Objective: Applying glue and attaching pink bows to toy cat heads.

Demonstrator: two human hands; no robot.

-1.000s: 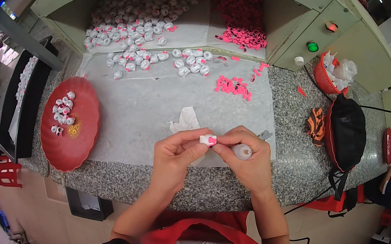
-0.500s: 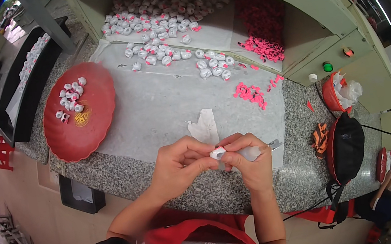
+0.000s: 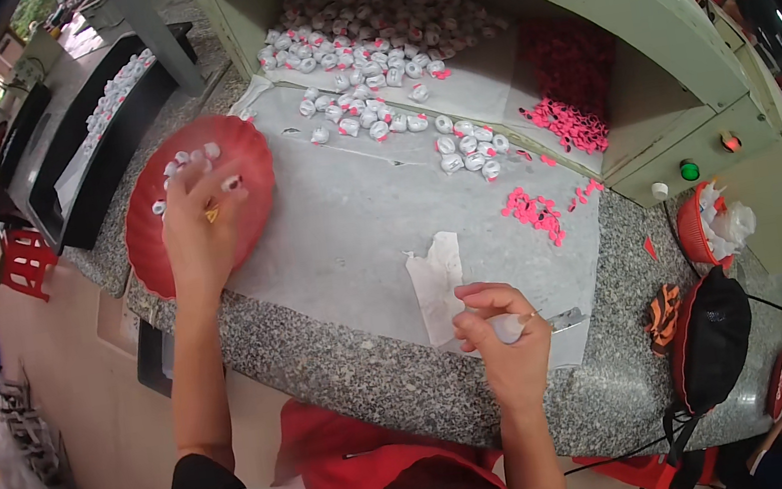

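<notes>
While right hand point(image 3: 513, 360) grips small translucent white bottle point(image 3: 507, 328) above grey speckled stone desk point(image 3: 327, 360), left hand point(image 3: 196, 235), blurred, hovers over round red scalloped plate point(image 3: 248, 152). Small white rounded piece with dark marking point(image 3: 231, 182) shows beside its fingers; cannot tell whether held. Torn white paper point(image 3: 437, 278) lies near right hand, flat pink pieces point(image 3: 533, 211) farther back.
</notes>
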